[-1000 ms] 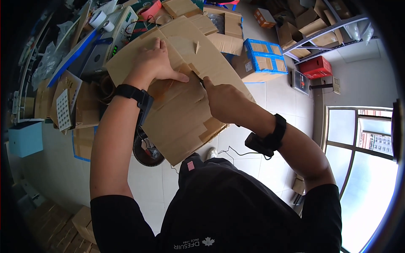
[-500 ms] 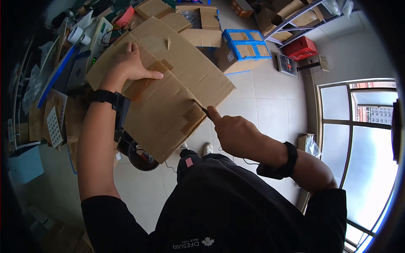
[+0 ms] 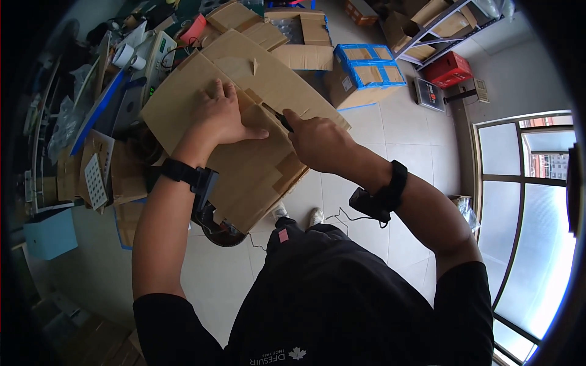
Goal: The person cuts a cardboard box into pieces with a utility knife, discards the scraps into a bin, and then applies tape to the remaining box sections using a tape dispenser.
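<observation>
A large brown cardboard piece (image 3: pixel 244 174) with a seam and strips of brown tape (image 3: pixel 289 170) lies tilted in front of me. My left hand (image 3: pixel 224 117) rests on it with the fingers stretched and the thumb apart, holding nothing. Closed around a dark utility knife (image 3: pixel 282 118), my right hand (image 3: pixel 323 141) is over the cardboard's right half. The knife's tip points up and left and meets the seam beside a small patch of tape (image 3: pixel 253 95). The handle's rear is hidden in my fist.
A cluttered bench with a scale-like device (image 3: pixel 162 55) stands at the left. Behind the cardboard are an open carton (image 3: pixel 308 57) and a box with blue tape (image 3: pixel 366 70). A red crate (image 3: pixel 447 69) sits by the shelf, and a blue box (image 3: pixel 52 235) at lower left.
My right hand has moved the knife up and left along the seam, away from the cardboard's near edge. My left hand has shifted slightly down and right in view.
</observation>
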A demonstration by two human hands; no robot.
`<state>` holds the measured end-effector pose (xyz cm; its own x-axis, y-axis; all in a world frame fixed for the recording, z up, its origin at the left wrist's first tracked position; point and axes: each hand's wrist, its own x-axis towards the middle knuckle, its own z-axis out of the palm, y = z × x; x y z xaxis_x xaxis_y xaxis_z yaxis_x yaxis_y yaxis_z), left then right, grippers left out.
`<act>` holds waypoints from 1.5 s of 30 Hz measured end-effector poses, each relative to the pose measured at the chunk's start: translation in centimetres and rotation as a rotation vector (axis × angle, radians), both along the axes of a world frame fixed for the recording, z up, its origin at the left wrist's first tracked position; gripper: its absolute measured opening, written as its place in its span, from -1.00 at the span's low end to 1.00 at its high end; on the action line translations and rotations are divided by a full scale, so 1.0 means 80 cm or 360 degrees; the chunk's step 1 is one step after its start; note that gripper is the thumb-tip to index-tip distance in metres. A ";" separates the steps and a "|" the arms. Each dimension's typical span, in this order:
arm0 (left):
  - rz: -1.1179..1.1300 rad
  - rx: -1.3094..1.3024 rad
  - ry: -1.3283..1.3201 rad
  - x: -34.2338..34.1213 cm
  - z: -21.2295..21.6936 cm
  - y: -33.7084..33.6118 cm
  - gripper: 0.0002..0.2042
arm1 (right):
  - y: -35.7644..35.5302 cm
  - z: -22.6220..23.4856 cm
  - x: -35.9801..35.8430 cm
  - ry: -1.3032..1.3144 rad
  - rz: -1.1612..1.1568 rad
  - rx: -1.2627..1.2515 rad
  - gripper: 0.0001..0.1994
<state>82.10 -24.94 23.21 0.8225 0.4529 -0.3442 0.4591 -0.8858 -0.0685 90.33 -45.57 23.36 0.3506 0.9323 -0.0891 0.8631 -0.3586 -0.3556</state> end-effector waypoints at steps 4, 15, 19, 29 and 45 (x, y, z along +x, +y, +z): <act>-0.0001 0.0015 0.0000 0.002 0.001 -0.003 0.39 | 0.019 -0.011 0.000 -0.0306 0.0111 -0.0155 -0.53; 0.0043 -0.0057 0.0029 0.004 0.003 0.001 0.35 | -0.007 0.031 -0.010 -0.0068 0.0177 -0.0381 -0.51; 0.0061 -0.0079 0.0027 0.005 0.004 -0.001 0.34 | -0.035 0.048 -0.024 -0.0102 0.0128 -0.0453 -0.54; 0.0069 -0.0101 -0.0001 -0.001 0.003 -0.002 0.36 | -0.043 0.048 -0.005 -0.0157 0.0177 -0.0241 -0.63; 0.0064 -0.0029 0.0058 0.006 0.002 -0.009 0.41 | -0.032 0.038 -0.011 -0.0216 0.0254 -0.0389 -0.53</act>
